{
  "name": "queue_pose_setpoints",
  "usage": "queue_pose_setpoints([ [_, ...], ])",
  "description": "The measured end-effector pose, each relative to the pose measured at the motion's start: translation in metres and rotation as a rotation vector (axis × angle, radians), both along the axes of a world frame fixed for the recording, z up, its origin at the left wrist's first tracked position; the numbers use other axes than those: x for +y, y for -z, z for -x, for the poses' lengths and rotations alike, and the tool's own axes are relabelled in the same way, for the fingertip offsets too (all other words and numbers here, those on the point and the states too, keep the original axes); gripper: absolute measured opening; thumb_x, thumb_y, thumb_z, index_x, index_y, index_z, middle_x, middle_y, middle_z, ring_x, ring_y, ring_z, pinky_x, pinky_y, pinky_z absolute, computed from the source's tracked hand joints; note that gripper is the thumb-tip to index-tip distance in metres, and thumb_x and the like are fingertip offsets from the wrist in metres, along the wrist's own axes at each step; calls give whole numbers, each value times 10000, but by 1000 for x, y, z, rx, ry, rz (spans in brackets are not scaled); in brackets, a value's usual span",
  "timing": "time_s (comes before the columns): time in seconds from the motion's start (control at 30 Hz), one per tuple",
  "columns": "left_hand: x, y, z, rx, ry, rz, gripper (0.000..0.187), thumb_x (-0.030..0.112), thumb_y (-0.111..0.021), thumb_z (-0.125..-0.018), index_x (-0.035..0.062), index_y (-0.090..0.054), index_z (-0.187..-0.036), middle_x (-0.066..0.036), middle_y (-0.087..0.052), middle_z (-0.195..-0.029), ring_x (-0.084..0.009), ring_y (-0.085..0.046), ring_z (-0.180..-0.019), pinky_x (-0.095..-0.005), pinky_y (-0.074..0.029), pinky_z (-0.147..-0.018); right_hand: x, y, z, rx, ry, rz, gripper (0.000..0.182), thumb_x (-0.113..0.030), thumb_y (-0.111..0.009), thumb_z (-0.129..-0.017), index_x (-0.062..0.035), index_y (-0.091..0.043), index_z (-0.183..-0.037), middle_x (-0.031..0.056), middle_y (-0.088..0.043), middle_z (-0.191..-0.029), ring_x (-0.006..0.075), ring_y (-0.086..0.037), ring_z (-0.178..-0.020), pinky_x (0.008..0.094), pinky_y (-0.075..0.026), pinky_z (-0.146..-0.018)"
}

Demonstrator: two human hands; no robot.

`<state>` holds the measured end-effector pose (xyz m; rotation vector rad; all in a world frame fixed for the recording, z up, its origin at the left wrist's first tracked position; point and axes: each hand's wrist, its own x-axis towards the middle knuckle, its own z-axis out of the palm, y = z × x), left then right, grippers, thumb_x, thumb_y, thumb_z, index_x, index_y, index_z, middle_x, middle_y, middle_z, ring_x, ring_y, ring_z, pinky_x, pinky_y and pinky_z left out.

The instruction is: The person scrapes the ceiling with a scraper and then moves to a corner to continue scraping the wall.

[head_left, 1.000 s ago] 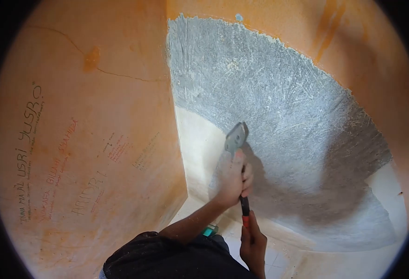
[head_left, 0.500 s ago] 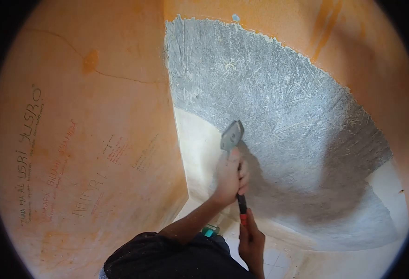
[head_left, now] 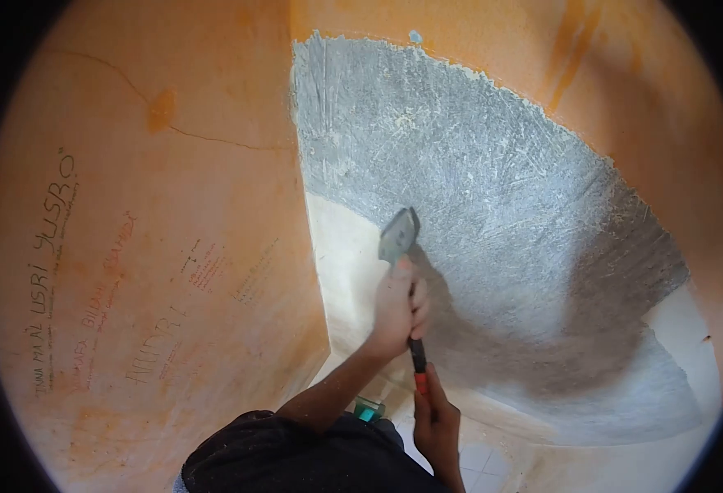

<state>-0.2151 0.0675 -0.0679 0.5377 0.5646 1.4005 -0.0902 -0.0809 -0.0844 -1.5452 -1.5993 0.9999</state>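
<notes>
A long-handled scraper (head_left: pixel 400 233) has its flat metal head against the wall, at the border between the rough grey patch (head_left: pixel 476 172) and a smooth pale area (head_left: pixel 346 255). Just below that head, my left hand (head_left: pixel 400 308) is wrapped round the tool. Lower down, the black handle shows a red band, and my right hand (head_left: pixel 437 415) is closed on the handle's end beside it. The exact contact of the blade is slightly blurred.
An orange wall (head_left: pixel 164 222) with handwriting and a crack stands at the left, meeting the scraped wall at a corner. A green object (head_left: pixel 368 410) is low down near the dark shirt (head_left: pixel 296 456). Pale floor tiles (head_left: pixel 480 464) show at the bottom. Shadows fall across the grey patch.
The scraper head has shifted a little left and slightly up along the wall. Both hands have moved left with the handle, keeping their grip.
</notes>
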Motion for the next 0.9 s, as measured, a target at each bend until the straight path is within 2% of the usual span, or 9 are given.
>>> queue_pose_setpoints([
  [0.07,-9,-12,-13,-10,15,169,394,552,-407,-994,177,-415,-875,58,-283,-548,-56,-224,-353,-232,-211,-303,-9,-7,-5,29,62,34,456,-51,-558,-941,-13,-483,-1389,226,-679,-1102,222,-689,-935,297,-509,-806],
  [0.13,-5,-8,-8,-23,15,159,395,553,-410,-993,176,-417,-874,59,-280,-548,-55,-222,-354,-232,-209,-304,-4,-6,-3,20,61,24,453,-48,-556,-943,-20,-484,-1389,226,-675,-1112,223,-689,-960,302,-512,-825],
  [0.2,6,3,6,-51,9,-21,415,584,-430,-973,177,-413,-894,52,-292,-562,-65,-246,-366,-238,-226,-308,7,-3,4,1,-5,-35,454,-47,-550,-946,-14,-480,-1393,221,-683,-1103,189,-686,-935,291,-514,-804],
  [0.27,2,2,0,-42,-8,-10,413,584,-433,-972,176,-415,-907,51,-297,-566,-63,-247,-369,-238,-224,-307,3,1,-1,-38,-13,-131,454,-45,-551,-943,-15,-483,-1390,216,-694,-1063,195,-691,-860,284,-510,-759],
  [0.37,-8,-13,-10,-38,12,131,414,572,-428,-979,164,-427,-907,62,-296,-561,-48,-225,-364,-229,-196,-305,-6,-15,-5,21,54,96,441,-45,-562,-935,-9,-501,-1370,222,-690,-1057,271,-701,-878,306,-513,-774],
  [0.5,7,-1,11,-58,-24,50,431,587,-442,-967,159,-416,-916,47,-311,-571,-60,-244,-368,-232,-219,-304,11,-1,10,0,-12,-97,448,-49,-564,-938,-2,-492,-1377,234,-685,-1076,232,-694,-949,304,-515,-791],
  [0.6,-5,-11,-6,-51,6,113,425,578,-432,-974,159,-419,-909,54,-303,-561,-49,-223,-361,-227,-187,-302,-4,-5,-4,27,48,-13,440,-46,-570,-934,-3,-502,-1367,245,-679,-1070,277,-697,-969,299,-510,-808],
  [0.73,9,-5,14,-36,-44,17,421,581,-435,-972,167,-416,-901,47,-298,-559,-64,-238,-363,-237,-206,-305,15,-7,12,-21,-15,-10,442,-34,-563,-934,6,-498,-1369,233,-686,-1063,217,-696,-885,291,-512,-766],
  [0.9,-2,-13,0,-56,0,82,432,595,-449,-961,170,-423,-888,61,-292,-557,-52,-227,-363,-222,-196,-307,3,-12,4,17,30,-20,418,-59,-570,-943,0,-514,-1353,242,-681,-1037,251,-703,-858,296,-512,-760],
])
